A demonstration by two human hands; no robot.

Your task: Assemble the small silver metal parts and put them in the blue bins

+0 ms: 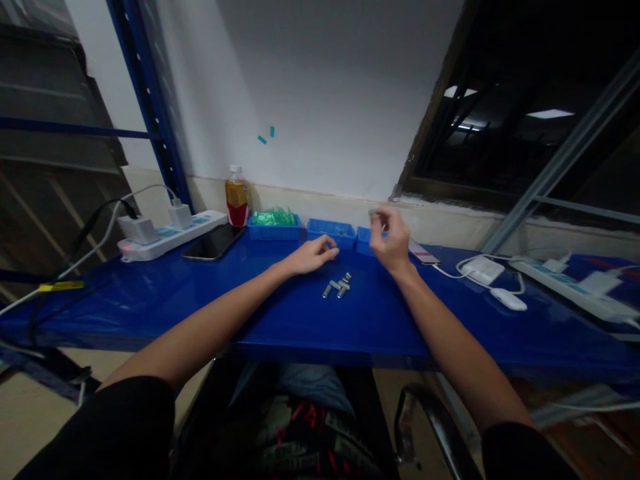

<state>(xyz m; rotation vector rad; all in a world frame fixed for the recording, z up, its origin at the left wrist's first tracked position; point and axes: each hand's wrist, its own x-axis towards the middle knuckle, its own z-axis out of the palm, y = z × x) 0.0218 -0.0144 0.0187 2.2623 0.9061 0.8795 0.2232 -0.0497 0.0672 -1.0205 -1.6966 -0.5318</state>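
My left hand point(313, 255) rests low over the blue table, its fingers loosely bent and apart, with nothing visible in them. Just behind it is the middle blue bin point(320, 233), which holds a few small metal pieces. Raised in front of the right blue bin point(364, 241), my right hand point(390, 239) has its fingers curled together. A small greyish thing point(372, 213) shows at those fingertips, too blurred to name. Between my forearms lie several short silvery metal cylinders point(342, 288) in a loose group on the tabletop.
A left blue bin point(274, 231) holds green plastic packaging, beside a drink bottle point(237, 197). A black phone point(214, 242) and a power strip point(173, 237) lie left. To the right are another phone point(421, 252), white cables with a charger point(483, 269), and a second power strip point(575, 287).
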